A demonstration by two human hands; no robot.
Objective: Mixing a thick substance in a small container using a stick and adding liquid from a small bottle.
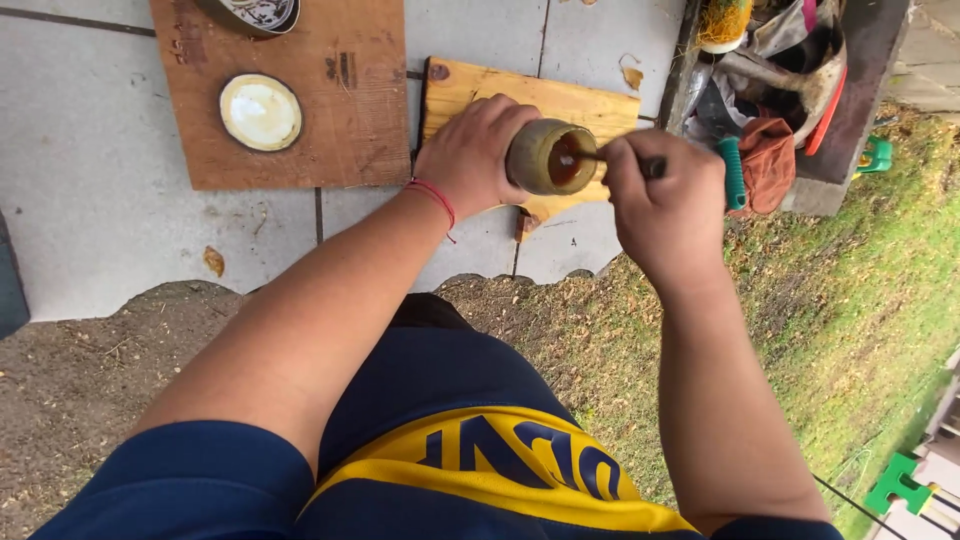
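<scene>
Two bare hands work over a small tin held above the paving. The left hand (475,150) wraps the tin (545,157) from the side, fingers curled tight round its wall, tipping the open mouth toward the camera; a red thread bracelet (435,195) circles that wrist. Inside the tin shows a brown-orange liquid. The right hand (665,195) is closed into a fist-like grip round a thin stick (590,155), fingers pressed together on its handle end, the other end dipped into the tin's mouth. What kind of tool the stick is cannot be told.

Below the tin lies a pale wooden board (590,100) on grey paving slabs (100,200). Left of it sits a darker brown board (330,120), carrying a round lid (260,111) with a cream inside face, well apart from the hands. Just beside the right hand, a green ribbed handle (733,172) sticks out of a heap of rags and gear (790,70). Grass (860,300) covers the ground to the right, bare earth (80,380) the lower left.
</scene>
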